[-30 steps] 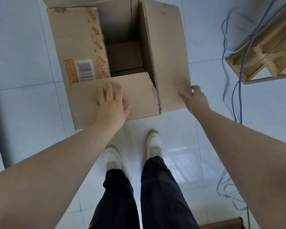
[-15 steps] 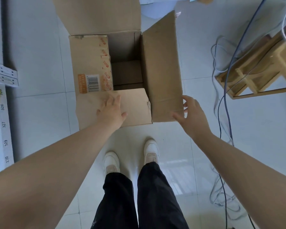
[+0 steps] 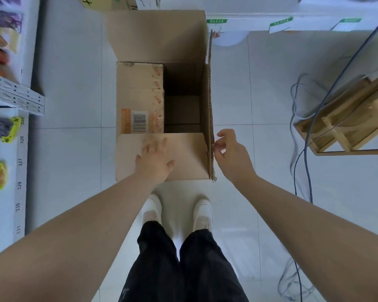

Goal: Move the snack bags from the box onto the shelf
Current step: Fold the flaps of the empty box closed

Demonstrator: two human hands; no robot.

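Observation:
A brown cardboard box (image 3: pixel 140 92) stands on the white tiled floor in front of my feet, flaps partly open. Its dark inside shows only bare cardboard; no snack bags show in it. My left hand (image 3: pixel 155 160) hovers flat over the near flap (image 3: pixel 188 153), fingers spread, holding nothing. My right hand (image 3: pixel 231 151) is beside the upright right flap (image 3: pixel 210 118), fingers curled loosely near its edge, not gripping it. The shelf (image 3: pixel 15 94) runs along the left edge with snack bags (image 3: pixel 0 131) on it.
A wooden frame (image 3: pixel 345 123) lies on the floor at the right, with blue and white cables (image 3: pixel 303 162) trailing past it. More boxes and a white shelf base with green labels (image 3: pixel 279 25) stand at the back. My white shoes (image 3: pixel 201 212) are just behind the box.
The view has pulled back and up, so the box looks farther away. My left hand lifted off the near flap. My right hand let go of the right flap, which now stands upright.

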